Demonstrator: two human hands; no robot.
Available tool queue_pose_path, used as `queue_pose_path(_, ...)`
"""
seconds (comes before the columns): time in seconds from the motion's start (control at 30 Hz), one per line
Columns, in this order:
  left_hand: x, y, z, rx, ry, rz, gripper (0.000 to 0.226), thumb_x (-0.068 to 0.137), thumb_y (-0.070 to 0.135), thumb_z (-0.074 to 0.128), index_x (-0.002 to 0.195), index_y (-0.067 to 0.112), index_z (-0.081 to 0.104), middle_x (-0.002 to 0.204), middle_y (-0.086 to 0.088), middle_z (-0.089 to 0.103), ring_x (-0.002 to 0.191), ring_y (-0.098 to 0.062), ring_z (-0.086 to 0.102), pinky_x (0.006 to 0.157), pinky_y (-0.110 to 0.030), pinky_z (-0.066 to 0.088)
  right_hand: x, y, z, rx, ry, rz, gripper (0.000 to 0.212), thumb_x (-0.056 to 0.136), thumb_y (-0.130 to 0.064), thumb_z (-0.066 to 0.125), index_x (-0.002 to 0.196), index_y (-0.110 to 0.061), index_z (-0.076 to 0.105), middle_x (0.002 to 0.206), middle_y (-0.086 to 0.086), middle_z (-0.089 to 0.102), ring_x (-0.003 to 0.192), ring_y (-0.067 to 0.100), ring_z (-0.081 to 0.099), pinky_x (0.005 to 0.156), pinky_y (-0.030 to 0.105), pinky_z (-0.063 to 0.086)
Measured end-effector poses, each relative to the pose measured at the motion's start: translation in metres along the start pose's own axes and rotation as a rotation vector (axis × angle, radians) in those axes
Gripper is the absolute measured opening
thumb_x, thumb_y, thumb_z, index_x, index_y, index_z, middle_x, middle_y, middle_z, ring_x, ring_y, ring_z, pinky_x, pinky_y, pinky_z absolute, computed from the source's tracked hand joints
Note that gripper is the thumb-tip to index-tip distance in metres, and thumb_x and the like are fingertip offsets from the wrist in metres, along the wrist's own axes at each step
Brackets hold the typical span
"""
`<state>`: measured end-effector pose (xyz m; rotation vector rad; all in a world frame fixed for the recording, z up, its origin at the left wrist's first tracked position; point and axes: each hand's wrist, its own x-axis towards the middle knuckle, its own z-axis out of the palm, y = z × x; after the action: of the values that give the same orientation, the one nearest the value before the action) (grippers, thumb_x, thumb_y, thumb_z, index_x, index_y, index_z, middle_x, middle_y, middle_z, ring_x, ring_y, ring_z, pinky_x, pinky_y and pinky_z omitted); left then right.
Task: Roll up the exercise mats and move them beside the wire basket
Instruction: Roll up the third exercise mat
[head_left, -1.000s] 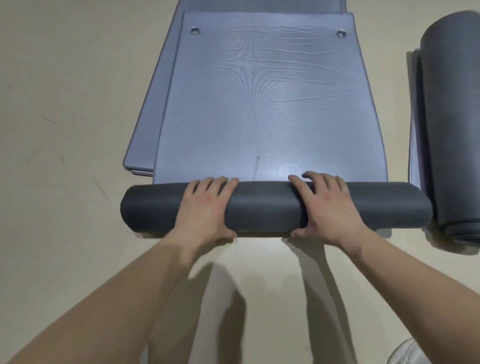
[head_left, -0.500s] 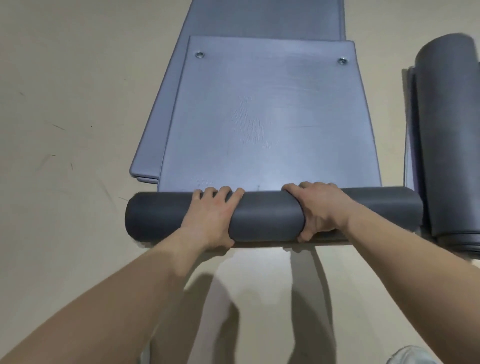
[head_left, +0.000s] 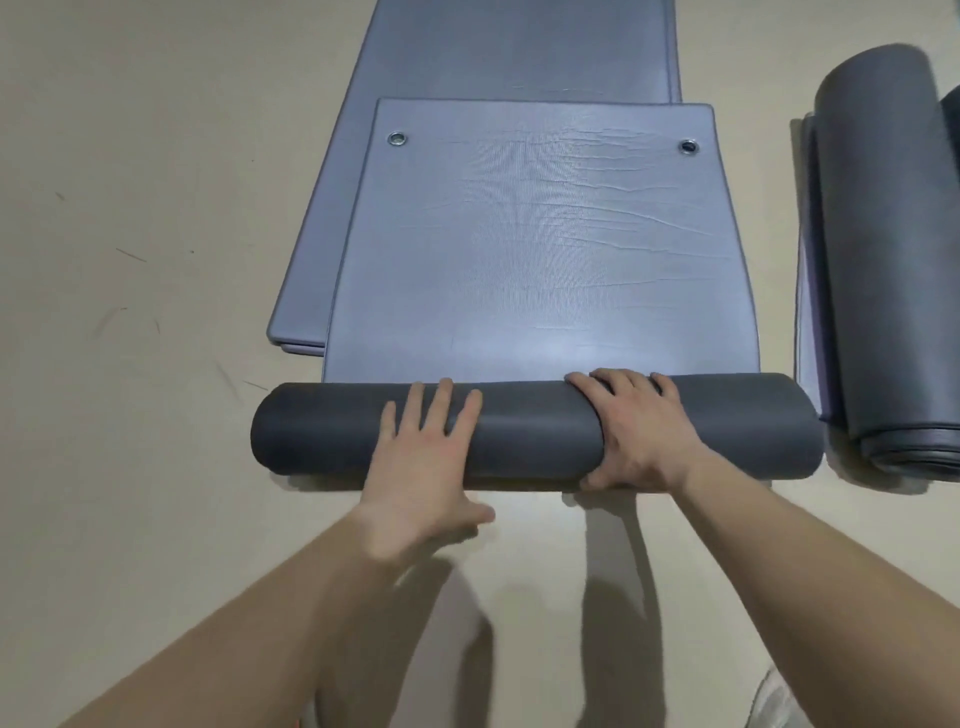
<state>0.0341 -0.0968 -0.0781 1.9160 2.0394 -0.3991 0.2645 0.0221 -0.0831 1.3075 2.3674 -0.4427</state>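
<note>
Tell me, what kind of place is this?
Likely a gym or exercise room, though no walls show. On a smooth beige floor lie a half-rolled mat with metal eyelets, a flat mat beneath it, and a rolled mat at the right.

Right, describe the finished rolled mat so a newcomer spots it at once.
Find the flat blue-grey mat with two metal eyelets, centre frame. To its right lies a dark roll, running away from the viewer. Unlike the crosswise roll at that mat's near end, it is untouched.
</note>
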Motion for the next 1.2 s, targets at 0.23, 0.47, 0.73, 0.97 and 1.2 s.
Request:
queue_pose_path(0.23,0.061,-0.023,0.002,0.003,0.124,0.052,0.129,0.056,0.074,0.079,0.157,0.032,0.010,0.160,0.000,0.031,0.147,-0.027,0.030,0.123,-0.046,0.019,0.007,0.000,0.033,-0.208,0.303,-0.029,0.145,0.038,-0.067,0.092,0.157,-0.025,0.022,0.151,0.018,0.041,0.138,0.042,0.039,0.111,0.062,0.026)
queue_pose_path(0.47,0.086,-0.034,-0.035,-0.062,-0.132,0.076,0.119,0.051,0.074,0.079,0.150,0.033,0.028,0.127,0.003,0.056,0.111,-0.025,0.057,0.099,-0.041,0.044,0.028,0.003,-0.022,-0.224,0.131,-0.067,0.103,0.056,-0.067,0.075,0.141,-0.038,0.026,0.125,0.001,0.054,0.104,0.029,0.058,0.094,0.046,0.044)
queue_pose_path(0.73,-0.034,-0.001,0.017,-0.023,-0.037,0.001,0.130,0.067,0.075,0.072,0.161,0.026,-0.003,0.166,-0.008,0.018,0.153,-0.035,0.017,0.127,-0.051,0.011,-0.027,-0.018,-0.012,-0.090,-0.195,-0.111,0.108,0.047,-0.068,0.083,0.139,-0.042,0.033,0.112,-0.004,0.056,0.099,0.025,0.060,0.087,0.040,0.052)
queue_pose_path(0.97,0.003,-0.012,0.012,-0.098,-0.063,-0.004,0.136,0.059,0.073,0.079,0.161,0.027,0.002,0.166,-0.002,0.018,0.153,-0.029,0.015,0.126,-0.047,0.010,-0.032,-0.019,-0.003,-0.144,-0.029,-0.040,0.140,0.051,-0.076,0.083,0.160,-0.033,0.005,0.156,0.006,0.035,0.144,0.029,0.033,0.121,0.050,0.021)
queue_pose_path(1.2,0.037,-0.032,-0.006,-0.180,-0.089,0.036,0.132,0.064,0.077,0.073,0.163,0.016,0.011,0.168,-0.004,0.017,0.155,-0.025,0.012,0.128,-0.042,0.006,0.014,-0.001,-0.012,-0.103,-0.043,-0.086,0.154,0.036,-0.090,0.075,0.158,-0.034,0.000,0.165,0.004,0.016,0.155,0.030,0.009,0.124,0.053,0.009)
